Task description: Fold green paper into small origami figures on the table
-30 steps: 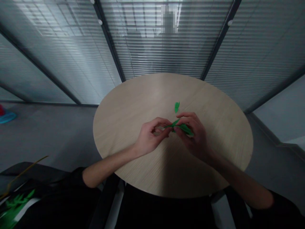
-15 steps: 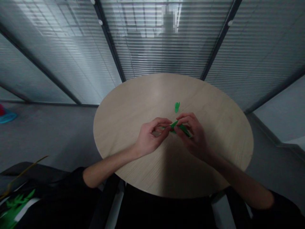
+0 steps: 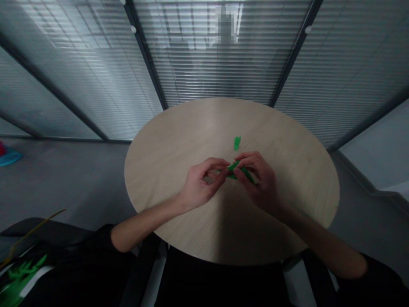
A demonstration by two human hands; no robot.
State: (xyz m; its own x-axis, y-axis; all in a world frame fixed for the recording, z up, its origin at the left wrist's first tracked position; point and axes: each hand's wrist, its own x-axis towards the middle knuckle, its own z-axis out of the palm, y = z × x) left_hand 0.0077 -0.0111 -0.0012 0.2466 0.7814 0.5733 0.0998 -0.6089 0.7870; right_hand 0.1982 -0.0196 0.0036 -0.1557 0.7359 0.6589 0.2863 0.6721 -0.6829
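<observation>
Both my hands meet above the middle of a round wooden table, pinching a narrow green strip [image 3: 239,171] between their fingertips. The strip looks folded or creased, and its material is hard to tell. My left hand [image 3: 201,183] holds its left end, and my right hand [image 3: 258,182] holds the right part, with fingers curled over it. A small green piece [image 3: 237,143] lies on the tabletop just beyond my hands, touching neither.
The round table [image 3: 179,179] has free wood around my hands. Behind it stand glass partitions with blinds. A dark bag or surface [image 3: 41,230] with green pieces and a yellow strand sits at lower left. A blue and red object [image 3: 8,157] rests on the floor at far left.
The green strip looks narrower and more tightly gathered than a second ago. My hands have drawn slightly closer together. The small green piece has not moved.
</observation>
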